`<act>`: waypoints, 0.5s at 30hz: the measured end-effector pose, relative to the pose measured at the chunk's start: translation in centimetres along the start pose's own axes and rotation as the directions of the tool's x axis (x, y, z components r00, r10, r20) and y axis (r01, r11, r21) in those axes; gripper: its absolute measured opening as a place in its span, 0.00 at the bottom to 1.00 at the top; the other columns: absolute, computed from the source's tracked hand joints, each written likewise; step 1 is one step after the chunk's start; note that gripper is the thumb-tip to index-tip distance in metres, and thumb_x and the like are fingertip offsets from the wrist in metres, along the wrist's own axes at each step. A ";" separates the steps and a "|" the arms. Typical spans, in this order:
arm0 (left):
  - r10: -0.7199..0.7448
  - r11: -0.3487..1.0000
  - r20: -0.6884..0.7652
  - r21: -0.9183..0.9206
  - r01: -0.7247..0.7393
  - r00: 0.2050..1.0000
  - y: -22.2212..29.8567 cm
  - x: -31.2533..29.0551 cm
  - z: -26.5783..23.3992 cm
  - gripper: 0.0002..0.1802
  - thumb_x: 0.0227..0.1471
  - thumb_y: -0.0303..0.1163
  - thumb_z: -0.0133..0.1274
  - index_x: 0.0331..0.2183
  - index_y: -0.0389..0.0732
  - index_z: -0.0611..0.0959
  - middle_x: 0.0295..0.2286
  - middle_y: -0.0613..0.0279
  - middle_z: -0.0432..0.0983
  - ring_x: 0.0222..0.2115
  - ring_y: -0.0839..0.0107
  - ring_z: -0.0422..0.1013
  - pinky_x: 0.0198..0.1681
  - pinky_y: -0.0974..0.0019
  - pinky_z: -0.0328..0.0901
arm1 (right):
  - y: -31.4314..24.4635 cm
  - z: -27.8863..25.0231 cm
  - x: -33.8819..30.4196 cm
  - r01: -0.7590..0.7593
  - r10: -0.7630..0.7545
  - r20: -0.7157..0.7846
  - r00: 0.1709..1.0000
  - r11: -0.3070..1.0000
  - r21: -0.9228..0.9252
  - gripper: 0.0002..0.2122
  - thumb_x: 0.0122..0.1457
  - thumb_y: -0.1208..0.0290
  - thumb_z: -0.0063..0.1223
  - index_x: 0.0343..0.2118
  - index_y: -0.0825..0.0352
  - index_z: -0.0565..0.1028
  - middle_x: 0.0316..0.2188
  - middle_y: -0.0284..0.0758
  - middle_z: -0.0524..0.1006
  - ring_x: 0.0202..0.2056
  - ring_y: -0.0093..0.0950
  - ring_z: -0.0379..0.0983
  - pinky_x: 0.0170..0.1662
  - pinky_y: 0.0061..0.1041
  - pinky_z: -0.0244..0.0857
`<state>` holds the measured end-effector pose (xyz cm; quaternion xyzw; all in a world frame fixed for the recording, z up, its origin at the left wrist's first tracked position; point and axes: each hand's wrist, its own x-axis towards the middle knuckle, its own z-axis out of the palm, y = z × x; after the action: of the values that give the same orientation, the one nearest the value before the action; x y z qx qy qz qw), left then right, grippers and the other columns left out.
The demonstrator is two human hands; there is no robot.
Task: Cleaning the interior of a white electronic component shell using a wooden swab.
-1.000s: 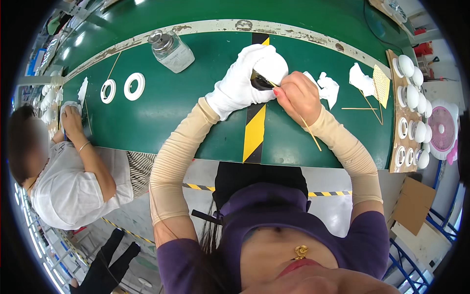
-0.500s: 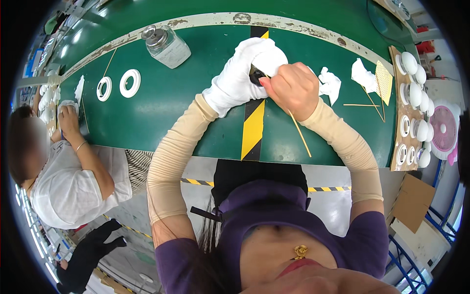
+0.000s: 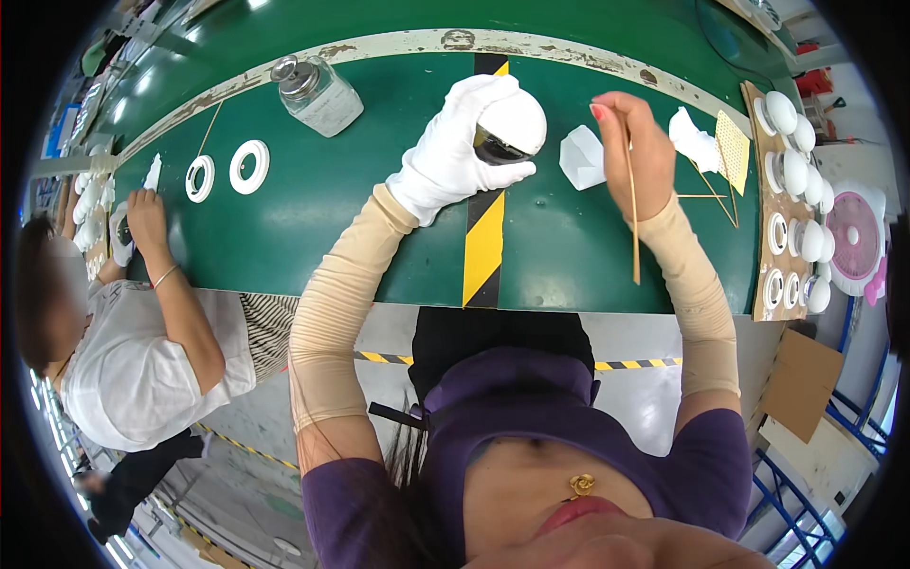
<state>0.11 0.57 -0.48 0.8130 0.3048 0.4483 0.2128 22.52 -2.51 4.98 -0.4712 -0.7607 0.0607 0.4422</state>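
Observation:
My left hand, in a white glove, is wrapped round a white dome-shaped piece with a dark, glossy lower part. The piece is held above the green table, over the black-and-yellow tape strip. To its right, apart from it, my bare right hand pinches a thin wooden stick, whose long end points down toward the table's near edge. On the table between the hands lies a crumpled white wipe.
A square glass jar with a metal lid and two white rings are on the left. At right are another white wipe, a yellow dotted sheet, loose sticks and a board of white domes. A co-worker sits at left.
My right hand has drawn away from the domed piece to the right, with the stick now hanging down. The piece shows more fully in my left hand. The co-worker's hand has shifted slightly.

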 end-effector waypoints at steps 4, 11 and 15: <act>0.005 1.000 -0.002 -0.011 -0.005 1.000 -0.3 -0.1 0.2 0.49 0.30 0.38 0.73 0.55 0.42 0.68 0.51 0.50 0.64 0.52 0.53 0.64 0.55 0.59 0.62 | 1.4 -1.3 1.0 0.197 -0.203 -0.021 0.979 0.967 -0.163 0.10 0.58 0.80 0.53 0.43 0.73 0.72 0.35 0.42 0.76 0.31 0.32 0.76 0.36 0.24 0.69; 0.001 0.999 -0.010 -0.039 -0.001 1.000 -0.2 -0.2 0.1 0.50 0.29 0.36 0.75 0.55 0.40 0.68 0.50 0.51 0.65 0.52 0.56 0.64 0.57 0.60 0.59 | 0.0 -2.1 1.2 0.224 -0.221 -0.057 0.974 0.973 0.050 0.18 0.58 0.88 0.42 0.52 0.74 0.71 0.40 0.43 0.75 0.38 0.34 0.76 0.43 0.25 0.70; 0.005 0.999 -0.001 -0.044 -0.005 1.000 0.1 -0.1 0.1 0.50 0.29 0.36 0.75 0.55 0.40 0.68 0.50 0.51 0.64 0.53 0.56 0.63 0.57 0.60 0.59 | 0.4 -1.8 -0.5 0.091 -0.105 0.061 0.993 0.974 0.206 0.19 0.56 0.91 0.43 0.51 0.73 0.71 0.40 0.43 0.75 0.39 0.32 0.76 0.42 0.26 0.71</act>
<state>0.20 0.43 -0.59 0.8085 0.2929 0.4559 0.2295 24.16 -3.20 5.54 -0.3830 -0.7883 0.1330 0.4629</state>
